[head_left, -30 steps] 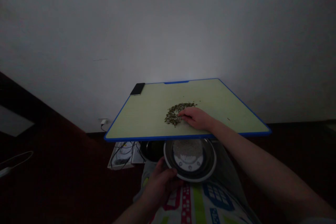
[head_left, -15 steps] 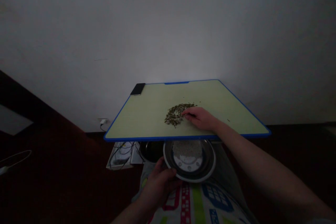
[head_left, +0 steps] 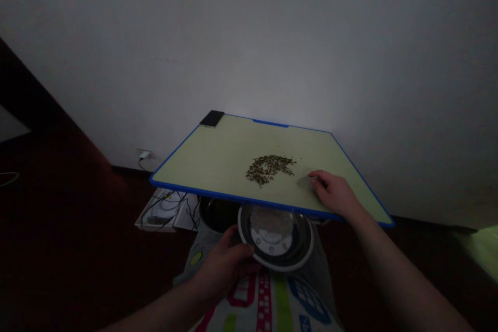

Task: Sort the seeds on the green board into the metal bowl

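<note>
My left hand [head_left: 233,257] is closed on the rim of a round steel bowl [head_left: 309,246], below the board's front edge. Inside the bowl a pale round piece shows, with light grains over its upper part. My right hand [head_left: 333,192] is low over the right side of the pale board [head_left: 202,163], its fingers pinched. A faint, thin, see-through wedge shows at the fingertips; I cannot make out what it is. To the left of that hand lies a loose spread of small greenish-brown grains [head_left: 268,168], apart from the fingers.
A dark phone-like slab [head_left: 212,118] lies at the board's far left corner. Under the board are a white box [head_left: 161,212] with cables and a dark pot [head_left: 220,215]. A plug [head_left: 144,154] sits in the wall behind. The board has a blue edge.
My right hand has moved right, away from the grains, where its fingertips were among them. My left hand still holds the bowl. The whole view has tilted and shifted.
</note>
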Tool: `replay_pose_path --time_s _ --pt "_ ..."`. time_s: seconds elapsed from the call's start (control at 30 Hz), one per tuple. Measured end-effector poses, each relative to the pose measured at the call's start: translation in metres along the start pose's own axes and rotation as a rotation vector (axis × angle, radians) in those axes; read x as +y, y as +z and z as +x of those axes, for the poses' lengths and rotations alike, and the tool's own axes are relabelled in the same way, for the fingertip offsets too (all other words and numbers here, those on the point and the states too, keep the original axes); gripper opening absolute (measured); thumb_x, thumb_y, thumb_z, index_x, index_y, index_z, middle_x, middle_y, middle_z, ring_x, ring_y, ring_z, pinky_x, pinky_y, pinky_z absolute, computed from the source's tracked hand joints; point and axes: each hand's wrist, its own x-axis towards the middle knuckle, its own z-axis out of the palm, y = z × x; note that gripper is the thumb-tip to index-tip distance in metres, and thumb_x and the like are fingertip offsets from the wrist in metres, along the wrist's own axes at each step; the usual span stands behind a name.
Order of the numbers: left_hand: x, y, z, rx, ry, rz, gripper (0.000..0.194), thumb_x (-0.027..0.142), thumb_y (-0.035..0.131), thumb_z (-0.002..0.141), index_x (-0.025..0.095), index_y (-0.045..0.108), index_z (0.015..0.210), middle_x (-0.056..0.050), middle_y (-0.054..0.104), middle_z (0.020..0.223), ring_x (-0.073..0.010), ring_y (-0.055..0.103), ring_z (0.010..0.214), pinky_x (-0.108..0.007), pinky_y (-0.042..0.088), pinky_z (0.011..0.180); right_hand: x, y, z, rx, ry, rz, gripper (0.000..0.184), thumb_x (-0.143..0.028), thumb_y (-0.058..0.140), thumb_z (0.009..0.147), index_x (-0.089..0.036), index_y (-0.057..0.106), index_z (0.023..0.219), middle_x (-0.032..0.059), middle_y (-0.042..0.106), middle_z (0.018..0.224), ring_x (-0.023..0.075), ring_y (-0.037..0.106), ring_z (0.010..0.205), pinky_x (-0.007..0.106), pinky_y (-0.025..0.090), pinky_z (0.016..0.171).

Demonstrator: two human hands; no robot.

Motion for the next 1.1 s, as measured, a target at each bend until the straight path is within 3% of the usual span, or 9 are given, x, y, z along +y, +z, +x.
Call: replay_pose_path --time_s 0.3,0.73,1.1 --pt "-0.004 -0.003 0.002 -0.002 0.029 -0.012 0.053 0.008 0.071 0.064 0.018 0.05 0.112 -0.01 0.071 0.1 -0.0222 0.072 0.078 -0.033 0.059 0.066 -0.039 0.018 0.014 -0.059 -0.129 0.017 0.026 -0.025 0.048 0.09 -0.019 0.068 0.105 0.0068 0.075 0.092 0.0205 0.068 0.08 0.031 0.048 0.072" --pt "-0.001 -0.001 -0.002 0.063 0.02 0.011 0.055 0.008 0.072 0.063 0.019 0.049 0.112 -0.006 0.072 0.093 -0.0201 0.072 0.073 -0.03 0.059 0.061 -0.058 0.03 0.025 -0.127 -0.207 0.079 0.029 -0.026 0.048 0.091 -0.019 0.068 0.11 0.0094 0.073 0.107 0.0237 0.068 0.097 0.035 0.05 0.085" --pt "0.0 -0.004 -0.002 0.043 0.016 0.013 0.052 0.007 0.071 0.063 0.019 0.05 0.109 -0.005 0.072 0.091 -0.0184 0.071 0.071 -0.03 0.059 0.061 -0.067 0.039 0.034 -0.15 -0.302 0.117 0.029 -0.026 0.05 0.091 -0.019 0.069 0.111 0.0088 0.073 0.108 0.0234 0.067 0.098 0.035 0.049 0.086"
